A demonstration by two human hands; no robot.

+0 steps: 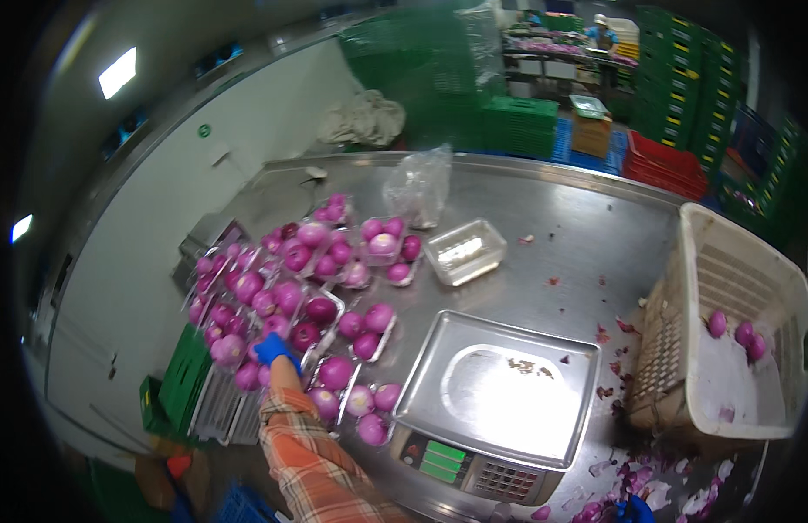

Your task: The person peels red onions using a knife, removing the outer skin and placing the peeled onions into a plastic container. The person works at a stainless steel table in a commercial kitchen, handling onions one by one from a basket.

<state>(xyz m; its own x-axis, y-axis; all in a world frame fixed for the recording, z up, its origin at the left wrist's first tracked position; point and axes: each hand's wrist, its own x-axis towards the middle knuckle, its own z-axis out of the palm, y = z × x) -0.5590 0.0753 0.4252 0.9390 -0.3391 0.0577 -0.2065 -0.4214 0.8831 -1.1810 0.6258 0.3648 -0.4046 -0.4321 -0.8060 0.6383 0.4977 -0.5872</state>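
My left hand (273, 350), in a blue glove, reaches over clear plastic trays of peeled red onions (249, 286); its fingers touch an onion or tray there, but whether they grip is hidden. At the bottom edge, partly cut off, my right hand (634, 508), also blue-gloved, rests near loose onion skins (639, 480); its fingers cannot be made out. Between the hands stands a digital scale with a bare steel pan (495, 392). An empty clear tray (466, 253) lies behind the scale, beside a crumpled clear plastic bag (418, 186).
On the right, a white plastic crate (659, 340) holds several onions. Skin scraps lie about the steel table (574, 222). Green crates (520, 124) and red crates (663, 163) stand beyond its raised edge. A person (601, 36) works at a far table.
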